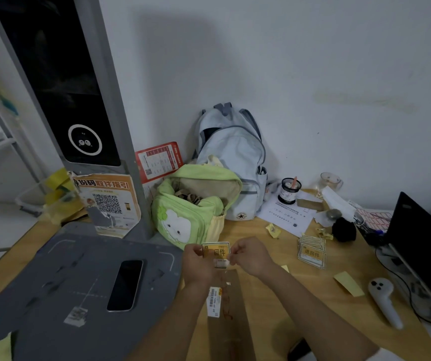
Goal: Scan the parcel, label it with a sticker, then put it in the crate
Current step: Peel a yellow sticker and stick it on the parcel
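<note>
A yellow and white sticker (216,250) is held up between both hands above the desk. My left hand (198,264) pinches its left edge and my right hand (250,256) pinches its right edge. Under my hands lies a long, flat brown parcel (231,316) with a white barcode label (214,302) near its left side. A stack of the same stickers (312,250) lies on the desk to the right. The grey scanner platform (60,277) spreads out on the left, with a black phone (125,284) lying on it. No crate shows.
A green bag (191,212) and a pale blue backpack (235,162) stand at the back by the wall. A black laptop (425,246) and a white handheld scanner (384,299) sit at the right. Yellow paper scraps (348,282) litter the wooden desk (287,295). The scanner's tall pillar (79,100) rises at the left.
</note>
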Motion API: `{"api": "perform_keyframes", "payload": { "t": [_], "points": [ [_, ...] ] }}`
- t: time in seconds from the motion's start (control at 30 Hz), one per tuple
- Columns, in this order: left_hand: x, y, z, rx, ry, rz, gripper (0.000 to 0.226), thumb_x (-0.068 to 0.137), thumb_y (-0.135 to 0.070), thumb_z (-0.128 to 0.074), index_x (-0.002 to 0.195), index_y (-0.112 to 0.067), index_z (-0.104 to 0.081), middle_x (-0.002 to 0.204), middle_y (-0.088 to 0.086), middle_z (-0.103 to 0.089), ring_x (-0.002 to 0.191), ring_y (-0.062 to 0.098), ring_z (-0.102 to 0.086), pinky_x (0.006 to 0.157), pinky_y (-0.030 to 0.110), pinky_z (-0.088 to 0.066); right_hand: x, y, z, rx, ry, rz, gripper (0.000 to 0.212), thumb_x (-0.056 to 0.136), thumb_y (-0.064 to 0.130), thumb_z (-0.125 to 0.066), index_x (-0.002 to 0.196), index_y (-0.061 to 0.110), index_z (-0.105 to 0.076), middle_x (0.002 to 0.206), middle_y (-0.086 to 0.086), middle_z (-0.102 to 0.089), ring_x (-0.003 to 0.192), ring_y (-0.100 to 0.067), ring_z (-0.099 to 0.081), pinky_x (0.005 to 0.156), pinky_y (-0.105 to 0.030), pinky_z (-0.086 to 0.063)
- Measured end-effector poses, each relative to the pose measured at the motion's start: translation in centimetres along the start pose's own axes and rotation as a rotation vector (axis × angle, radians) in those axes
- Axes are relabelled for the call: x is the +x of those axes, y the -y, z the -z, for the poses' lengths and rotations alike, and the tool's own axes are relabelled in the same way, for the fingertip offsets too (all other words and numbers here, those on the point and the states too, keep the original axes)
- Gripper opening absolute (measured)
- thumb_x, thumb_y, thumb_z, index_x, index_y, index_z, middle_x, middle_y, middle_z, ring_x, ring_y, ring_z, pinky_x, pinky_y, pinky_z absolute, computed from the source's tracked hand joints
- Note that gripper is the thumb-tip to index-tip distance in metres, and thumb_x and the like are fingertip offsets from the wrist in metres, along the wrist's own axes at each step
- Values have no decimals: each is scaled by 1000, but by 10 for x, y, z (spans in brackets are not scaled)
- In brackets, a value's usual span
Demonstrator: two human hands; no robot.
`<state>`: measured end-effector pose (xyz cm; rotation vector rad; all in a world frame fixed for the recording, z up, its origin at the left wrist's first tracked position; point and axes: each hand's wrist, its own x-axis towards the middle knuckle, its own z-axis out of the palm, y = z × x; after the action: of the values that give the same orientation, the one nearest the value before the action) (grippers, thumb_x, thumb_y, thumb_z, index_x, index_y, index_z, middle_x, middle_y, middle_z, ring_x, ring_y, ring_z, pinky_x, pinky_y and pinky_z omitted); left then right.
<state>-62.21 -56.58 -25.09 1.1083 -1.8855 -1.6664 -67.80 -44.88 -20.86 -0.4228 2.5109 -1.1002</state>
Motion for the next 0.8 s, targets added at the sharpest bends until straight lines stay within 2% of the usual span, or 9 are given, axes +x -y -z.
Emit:
{"api": "perform_keyframes", "payload": {
  "t": [0.1, 0.2, 0.27, 0.37, 0.47, 0.57, 0.63, 0.7, 0.8],
  "points": [
    [7, 13, 3, 6, -27, 53, 15, 81, -10, -68, 87, -14, -54, 94, 7, -62, 77, 18, -55, 63, 26, -40, 0, -6, -4, 88, -19, 20, 33, 77, 2, -73, 55, 21, -58, 84, -21, -75, 62, -14, -62, 59, -19, -46],
    [9, 25, 7, -79, -53, 91, 19, 82, -5, -65, 72, -18, -54, 78, 1, -61, 64, 7, -52, 52, 19, -36, 2, -15, -9, 153, -1, 24, 28, 78, -1, -72, 59, 17, -61, 86, -25, -73, 68, -18, -62, 63, -24, -48],
    [10, 31, 8, -133, -29, 91, 28, 81, 1, -64, 65, -21, -55, 69, -4, -60, 62, 4, -53, 51, 15, -37, 6, -20, -12, 158, 22, 11, 30, 79, 0, -72, 58, 19, -61, 77, -18, -70, 71, -18, -61, 68, -30, -48],
    [14, 39, 7, -123, -11, 104, 23, 81, -2, -67, 68, -19, -59, 71, -3, -62, 66, 9, -57, 54, 18, -41, 12, -26, -15, 156, 94, -17, 34, 80, -1, -71, 55, 20, -60, 64, -4, -62, 64, -15, -57, 68, -30, -46],
    [22, 51, 6, -100, 49, 131, 12, 83, -4, -66, 73, -12, -65, 68, -3, -63, 63, 6, -57, 46, 12, -42, 19, -31, -17, 151, 134, -45, 32, 80, -2, -70, 56, 18, -62, 68, -9, -64, 64, -16, -57, 66, -30, -47],
    [32, 59, 4, -52, 119, 139, 17, 84, -8, -65, 68, -14, -64, 68, 0, -65, 62, 8, -58, 47, 14, -42, 28, -38, -21, 175, 124, -78, 30, 81, 1, -69, 56, 17, -63, 58, -2, -60, 55, -10, -53, 57, -23, -43],
    [37, 65, 2, -15, 145, 141, 19, 86, -8, -62, 69, -16, -61, 71, 3, -64, 64, 10, -57, 52, 20, -41, 35, -45, -26, 186, 109, -128, 19, 84, 8, -67, 65, 7, -70, 56, -1, -60, 51, -11, -55, 54, -24, -44],
    [40, 71, -1, 36, 177, 145, 20, 87, -6, -60, 69, -15, -60, 74, 6, -64, 67, 14, -58, 54, 21, -41, 42, -54, -32, 205, 98, -206, 23, 88, 15, -65, 82, -6, -72, 56, -2, -63, 47, -11, -57, 49, -24, -47],
    [44, 82, -4, 108, 218, 169, 17, 85, -8, -61, 70, -14, -62, 73, 2, -67, 67, 12, -62, 52, 18, -46, 52, -67, -40, 114, 100, -248, 28, 87, 23, -66, 63, 9, -72, 49, 3, -61, 44, -11, -57, 46, -23, -44]
  ]
}}
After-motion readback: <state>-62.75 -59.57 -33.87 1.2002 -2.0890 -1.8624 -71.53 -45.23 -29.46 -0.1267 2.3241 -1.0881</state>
